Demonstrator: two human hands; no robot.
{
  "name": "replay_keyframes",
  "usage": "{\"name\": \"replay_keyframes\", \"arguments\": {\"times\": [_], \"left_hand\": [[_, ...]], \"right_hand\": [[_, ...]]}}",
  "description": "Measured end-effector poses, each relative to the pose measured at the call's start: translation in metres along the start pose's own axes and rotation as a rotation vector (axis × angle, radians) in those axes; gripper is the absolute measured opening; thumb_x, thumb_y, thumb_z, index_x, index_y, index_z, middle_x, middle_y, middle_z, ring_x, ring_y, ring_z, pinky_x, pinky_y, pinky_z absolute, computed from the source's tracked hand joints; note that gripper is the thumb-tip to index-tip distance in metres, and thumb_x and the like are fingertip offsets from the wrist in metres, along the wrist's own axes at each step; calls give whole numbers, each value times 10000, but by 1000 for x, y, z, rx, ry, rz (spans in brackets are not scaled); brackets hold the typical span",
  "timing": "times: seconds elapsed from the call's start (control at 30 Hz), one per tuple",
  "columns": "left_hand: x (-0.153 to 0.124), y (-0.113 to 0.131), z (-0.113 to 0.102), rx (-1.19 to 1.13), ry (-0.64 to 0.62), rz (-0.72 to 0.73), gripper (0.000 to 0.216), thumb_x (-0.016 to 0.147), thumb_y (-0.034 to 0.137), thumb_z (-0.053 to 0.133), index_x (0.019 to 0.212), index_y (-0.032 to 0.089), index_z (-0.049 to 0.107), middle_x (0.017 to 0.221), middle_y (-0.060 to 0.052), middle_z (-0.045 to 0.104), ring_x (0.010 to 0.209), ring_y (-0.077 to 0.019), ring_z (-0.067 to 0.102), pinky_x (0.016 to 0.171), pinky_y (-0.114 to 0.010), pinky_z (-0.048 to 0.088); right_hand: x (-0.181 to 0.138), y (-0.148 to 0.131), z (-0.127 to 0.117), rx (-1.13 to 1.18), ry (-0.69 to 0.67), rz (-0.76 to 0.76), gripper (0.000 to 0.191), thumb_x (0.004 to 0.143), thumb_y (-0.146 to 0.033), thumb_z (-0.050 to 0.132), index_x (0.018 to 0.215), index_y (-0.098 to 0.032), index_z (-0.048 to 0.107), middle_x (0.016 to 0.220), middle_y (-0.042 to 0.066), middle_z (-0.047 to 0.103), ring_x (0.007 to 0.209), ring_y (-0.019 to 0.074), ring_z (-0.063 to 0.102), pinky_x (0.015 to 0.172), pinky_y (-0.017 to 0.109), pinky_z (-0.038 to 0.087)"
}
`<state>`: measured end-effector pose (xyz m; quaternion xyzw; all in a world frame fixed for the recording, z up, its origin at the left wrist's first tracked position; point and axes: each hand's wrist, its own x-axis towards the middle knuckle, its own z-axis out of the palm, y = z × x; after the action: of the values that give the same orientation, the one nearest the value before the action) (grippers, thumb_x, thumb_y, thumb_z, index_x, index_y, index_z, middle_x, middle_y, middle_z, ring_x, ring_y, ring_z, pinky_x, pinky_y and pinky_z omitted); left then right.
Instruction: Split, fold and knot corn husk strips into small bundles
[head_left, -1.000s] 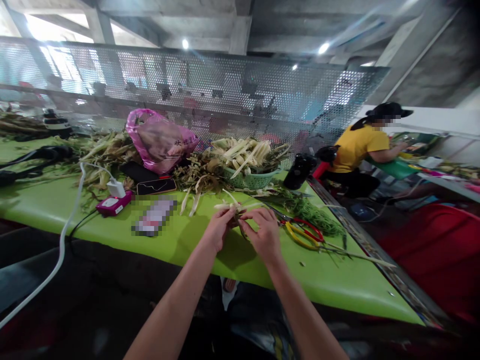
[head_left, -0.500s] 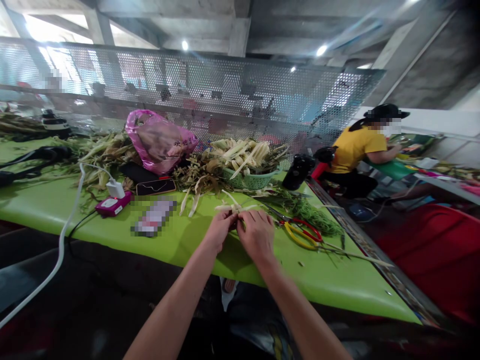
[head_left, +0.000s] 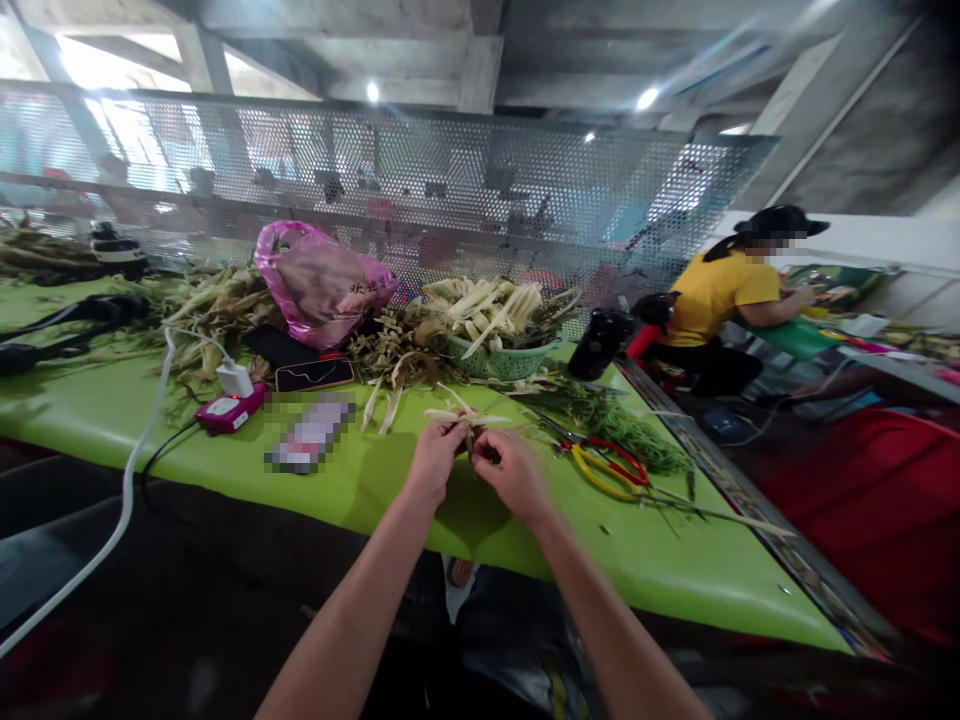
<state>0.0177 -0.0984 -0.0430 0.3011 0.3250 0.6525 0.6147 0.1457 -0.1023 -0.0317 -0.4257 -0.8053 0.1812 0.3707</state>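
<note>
Over the green table [head_left: 360,480] my left hand [head_left: 433,458] and my right hand [head_left: 513,470] meet, both with fingers pinched on a small bundle of pale leaf strips [head_left: 466,420]. The strips stick out above my fingers; the part inside my hands is hidden. Just right of my right hand lie red-handled and yellow-handled scissors [head_left: 606,462]. Behind my hands stands a green basket [head_left: 501,358] piled with pale strips.
A pink plastic bag [head_left: 319,285], heaps of dried leaves [head_left: 214,310], a phone [head_left: 313,374], a pink device with a white charger and cable [head_left: 225,408] lie at the left. Green stems [head_left: 622,425] lie right. A perforated metal screen [head_left: 420,180] backs the table. A person in yellow [head_left: 724,300] sits beyond.
My hands have stayed together on the strips. The right hand has turned and drawn slightly toward me, and its fingers have curled tighter.
</note>
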Motion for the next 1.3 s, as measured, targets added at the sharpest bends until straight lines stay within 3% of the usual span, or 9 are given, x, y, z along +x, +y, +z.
{"name": "replay_keyframes", "arguments": {"times": [0.17, 0.3, 0.53, 0.77, 0.9, 0.97, 1.03, 1.13, 1.3], "left_hand": [[0, -1, -1, -65, -34, -35, 308, 664, 301, 752, 921, 143, 689, 817, -39, 696, 711, -124, 634, 771, -263, 483], [-2, -3, 1, -114, -153, -92, 308, 655, 281, 766, 905, 120, 686, 822, -54, 696, 709, -124, 635, 768, -260, 496], [-5, -1, 3, -87, -103, -156, 247, 708, 280, 726, 873, 101, 681, 756, -51, 664, 639, -103, 602, 679, -245, 506], [-6, 2, 4, -146, -35, -231, 209, 712, 274, 719, 792, 106, 623, 627, -10, 592, 504, -68, 525, 595, -232, 504], [-7, 3, 4, -117, -39, -199, 262, 690, 310, 742, 802, 102, 629, 592, 16, 549, 480, -52, 480, 568, -216, 482], [-6, 3, 2, -48, -52, -162, 306, 674, 354, 753, 805, 101, 642, 599, 12, 550, 495, -56, 481, 560, -211, 465], [-5, 2, 0, 44, -90, -117, 348, 666, 405, 750, 806, 100, 658, 641, -8, 572, 543, -66, 498, 564, -203, 449], [-4, -1, -1, 155, -168, -73, 382, 660, 465, 736, 795, 114, 668, 717, -32, 596, 631, -90, 524, 584, -201, 433], [-7, -4, 1, 220, -250, -73, 378, 703, 495, 690, 812, 134, 658, 722, -25, 575, 654, -100, 511, 586, -206, 389]], "right_hand": [[1, 11, -6, 444, 75, 325, 264, 794, -441, 604, 752, -184, 644, 631, -6, 571, 573, 133, 458, 547, 262, 324], [4, 16, -7, 667, 160, 435, 355, 712, -534, 663, 743, -180, 658, 630, -2, 588, 507, 108, 403, 491, 251, 285], [6, 16, -7, 659, 298, 413, 312, 658, -490, 709, 669, -188, 633, 575, -23, 526, 514, 111, 377, 499, 251, 278], [6, 22, -7, 598, 353, 386, 228, 683, -413, 680, 658, -194, 626, 585, -21, 540, 550, 131, 432, 538, 268, 314], [6, 28, -8, 550, 369, 377, 226, 702, -405, 666, 674, -187, 612, 614, -17, 543, 584, 141, 453, 588, 282, 353], [6, 29, -11, 487, 394, 358, 236, 665, -381, 708, 771, -184, 635, 719, 0, 581, 653, 158, 482, 635, 295, 379], [6, 28, -15, 362, 436, 299, 362, 652, -361, 728, 964, -197, 650, 934, 43, 610, 808, 197, 520, 721, 326, 402], [5, 23, -18, 281, 371, 186, 325, 763, -396, 639, 1033, -216, 663, 1083, 78, 590, 978, 236, 524, 814, 369, 408], [5, 20, -13, 495, 230, 243, 243, 741, -415, 680, 834, -192, 661, 824, 31, 622, 747, 179, 548, 709, 319, 437]]}}
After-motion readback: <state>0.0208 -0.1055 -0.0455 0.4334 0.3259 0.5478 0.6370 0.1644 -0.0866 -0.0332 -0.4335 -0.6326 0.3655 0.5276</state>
